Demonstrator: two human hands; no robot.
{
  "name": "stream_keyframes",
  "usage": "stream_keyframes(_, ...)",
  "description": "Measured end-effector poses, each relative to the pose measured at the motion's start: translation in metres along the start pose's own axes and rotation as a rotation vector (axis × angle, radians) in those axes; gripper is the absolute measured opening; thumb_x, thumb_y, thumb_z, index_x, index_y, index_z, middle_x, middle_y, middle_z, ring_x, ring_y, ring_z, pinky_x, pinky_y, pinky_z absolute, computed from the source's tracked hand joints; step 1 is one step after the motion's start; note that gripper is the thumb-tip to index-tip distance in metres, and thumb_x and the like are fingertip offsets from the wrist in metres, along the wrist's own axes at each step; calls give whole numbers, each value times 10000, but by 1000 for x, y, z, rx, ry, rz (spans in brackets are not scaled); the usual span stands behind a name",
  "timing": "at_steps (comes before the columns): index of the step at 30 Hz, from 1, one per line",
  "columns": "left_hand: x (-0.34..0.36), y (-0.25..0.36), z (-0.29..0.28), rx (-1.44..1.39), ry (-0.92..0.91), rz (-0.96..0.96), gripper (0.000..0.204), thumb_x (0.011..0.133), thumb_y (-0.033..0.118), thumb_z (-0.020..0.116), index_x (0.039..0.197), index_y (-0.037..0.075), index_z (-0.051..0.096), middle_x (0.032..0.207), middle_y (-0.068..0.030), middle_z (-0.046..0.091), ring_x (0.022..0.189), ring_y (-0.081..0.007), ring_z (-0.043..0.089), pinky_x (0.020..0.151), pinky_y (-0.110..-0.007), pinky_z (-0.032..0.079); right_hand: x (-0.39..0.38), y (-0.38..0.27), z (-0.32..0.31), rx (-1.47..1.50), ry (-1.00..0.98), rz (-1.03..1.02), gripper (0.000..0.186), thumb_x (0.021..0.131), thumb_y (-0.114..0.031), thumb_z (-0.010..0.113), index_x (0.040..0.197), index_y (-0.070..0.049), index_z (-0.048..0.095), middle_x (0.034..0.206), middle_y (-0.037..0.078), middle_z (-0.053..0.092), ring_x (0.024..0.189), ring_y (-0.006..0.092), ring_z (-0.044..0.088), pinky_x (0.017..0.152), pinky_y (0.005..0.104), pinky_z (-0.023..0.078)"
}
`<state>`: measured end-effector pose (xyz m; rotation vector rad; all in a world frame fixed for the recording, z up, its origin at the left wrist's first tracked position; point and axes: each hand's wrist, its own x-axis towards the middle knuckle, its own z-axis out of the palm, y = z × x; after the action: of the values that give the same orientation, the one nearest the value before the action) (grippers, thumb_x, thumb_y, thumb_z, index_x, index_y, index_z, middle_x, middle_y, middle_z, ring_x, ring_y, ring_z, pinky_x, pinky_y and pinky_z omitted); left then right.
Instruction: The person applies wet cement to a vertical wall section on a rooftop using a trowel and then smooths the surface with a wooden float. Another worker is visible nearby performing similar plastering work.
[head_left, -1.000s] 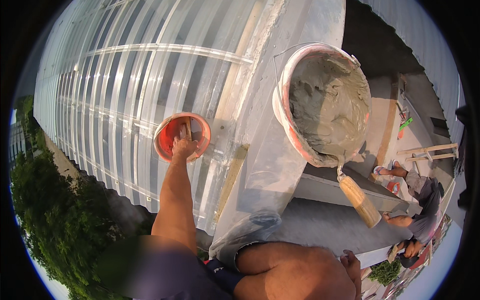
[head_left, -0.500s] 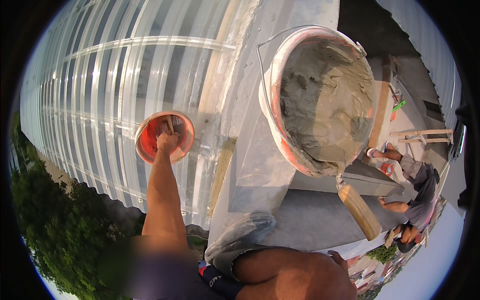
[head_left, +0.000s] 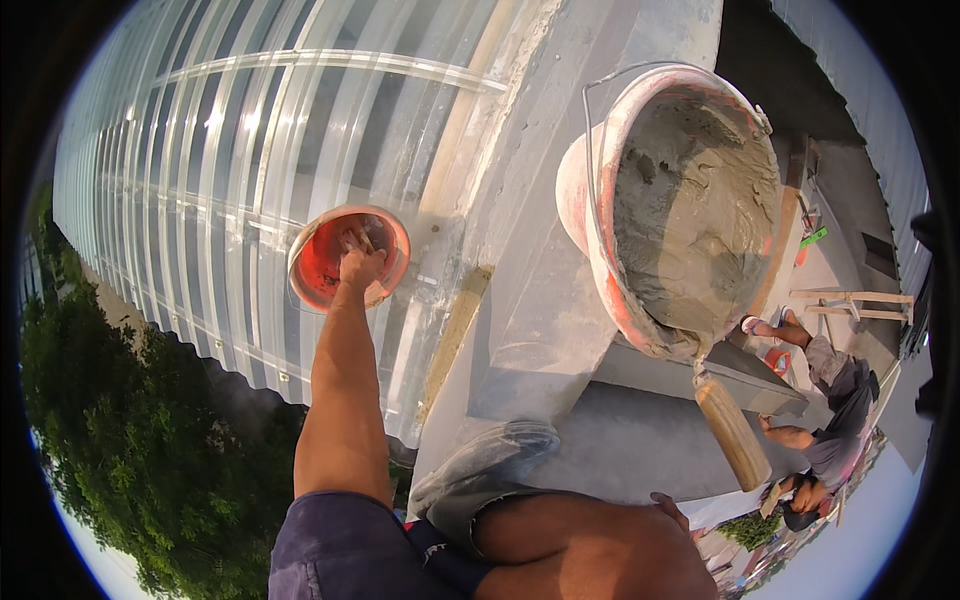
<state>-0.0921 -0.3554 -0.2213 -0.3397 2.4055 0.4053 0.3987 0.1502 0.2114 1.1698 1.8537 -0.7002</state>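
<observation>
The left hand (head_left: 362, 265), fingers partly curled and hold uncertain, reached inside the small red bucket (head_left: 316, 262), well left of the mortar bucket (head_left: 575, 190), whose wooden-handled trowel (head_left: 733, 430) slanted lower right, nearer the right hand (head_left: 671, 510), grip hidden.

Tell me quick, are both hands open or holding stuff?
Left hand: closed on a light-brown piece inside the red bucket.
Right hand: can't tell, mostly hidden past the knee.

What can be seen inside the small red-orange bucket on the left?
Inside the bucket, the left hand has a light brown piece at its fingers, and red inner wall shows. Whatever lies beneath the hand is covered.
</observation>
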Motion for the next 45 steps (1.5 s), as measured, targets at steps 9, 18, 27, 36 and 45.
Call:
stream_keyframes(9, -64, 53, -48, -246, 201, -190, 356, 962, 253, 607, 1204, 61, 784, 1250, -238, 763, 1190, -433, 716, 1059, -514, 562, 80, 13, -7, -86, 10, -69, 313, 1057, -220, 632, 1290, -15, 672, 921, 192, 752, 823, 363, 750, 795, 463, 588)
stream_keyframes(18, -130, 60, -41, -751, 441, -226, 204, 841, 169, 710, 995, 69, 799, 980, -217, 806, 975, -382, 779, 920, -465, 583, 116, 35, 7, -76, 34, -177, 314, 1054, -230, 640, 1281, -16, 681, 930, 193, 755, 824, 368, 751, 793, 453, 589)
stream_keyframes(27, -173, -5, -61, -1666, -206, -79, 293, 1066, 187, 685, 1343, 114, 630, 1228, -80, 740, 1026, -191, 731, 917, -453, 605, 121, 50, 44, 128, 75, -275, 316, 1051, -240, 647, 1271, -17, 690, 938, 194, 758, 826, 372, 753, 792, 443, 591)
stream_keyframes(36, -243, 7, -118, -1455, -456, 38, 318, 1072, 182, 641, 1369, 69, 634, 1245, -68, 735, 1069, -184, 709, 913, -361, 589, 101, -35, 70, 273, 58, -453, 303, 1044, -293, 646, 1208, -57, 743, 979, 198, 767, 882, 401, 746, 814, 465, 583)
stream_keyframes(45, -353, 111, -170, -1014, -836, 176, 352, 967, 117, 804, 1291, 46, 686, 1249, -128, 765, 1078, -237, 768, 914, -407, 651, 71, -159, 54, 400, -355, -877, 389, 1060, -363, 553, 1172, -49, 753, 991, 155, 780, 943, 357, 739, 866, 467, 556)
